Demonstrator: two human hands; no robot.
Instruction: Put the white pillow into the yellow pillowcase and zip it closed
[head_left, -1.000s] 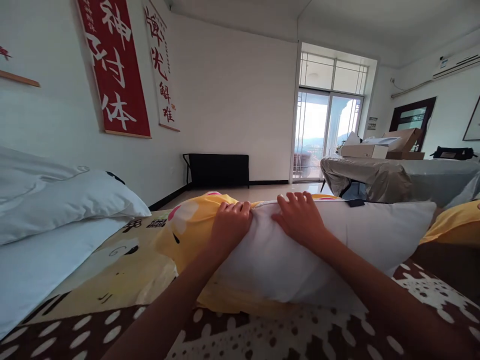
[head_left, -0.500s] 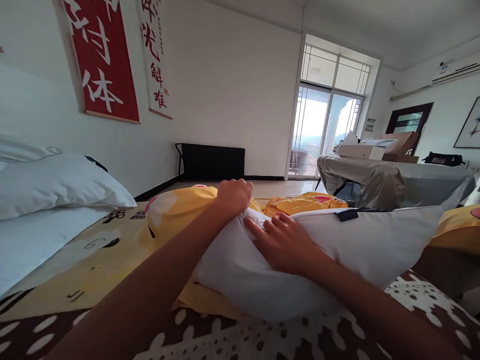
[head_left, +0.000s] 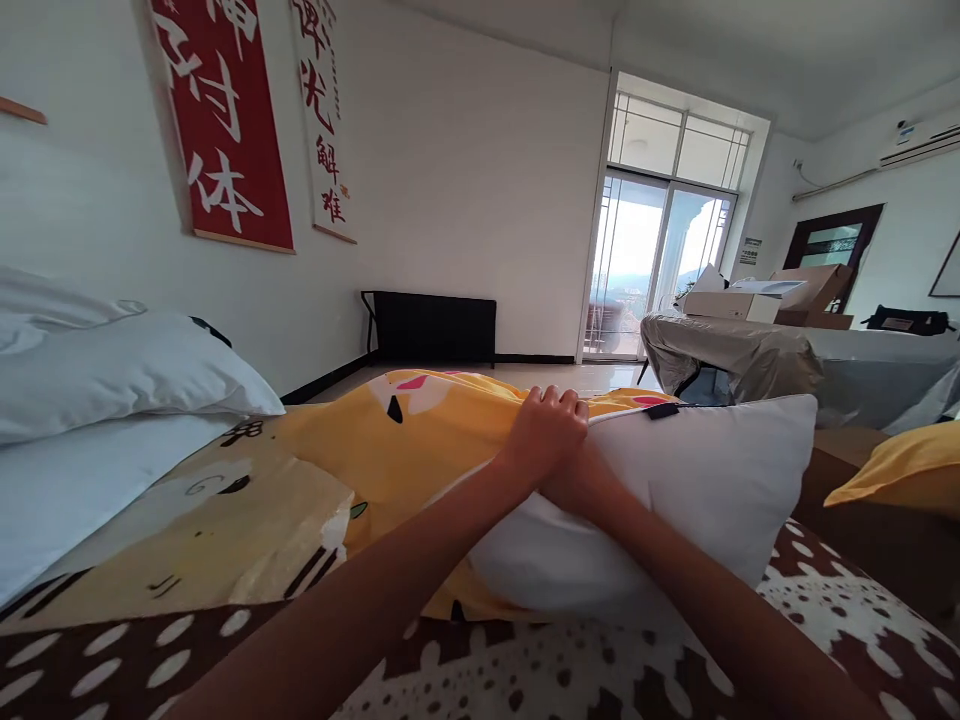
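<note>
On bed, white pillow (head_left: 697,490), yellow pillowcase (head_left: 442,440) (cartoon-printed)

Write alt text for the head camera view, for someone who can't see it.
A person's left hand grips the edge of a yellow pillowcase drawn partway over a white pillow lying on a bed; the right hand is mostly hidden behind the left. Two white pillows are stacked at the left, below red wall banners.

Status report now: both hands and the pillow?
Left hand fisted on yellow pillowcase edge. Right hand mostly hidden, against white pillow. Nothing blocking.
</note>
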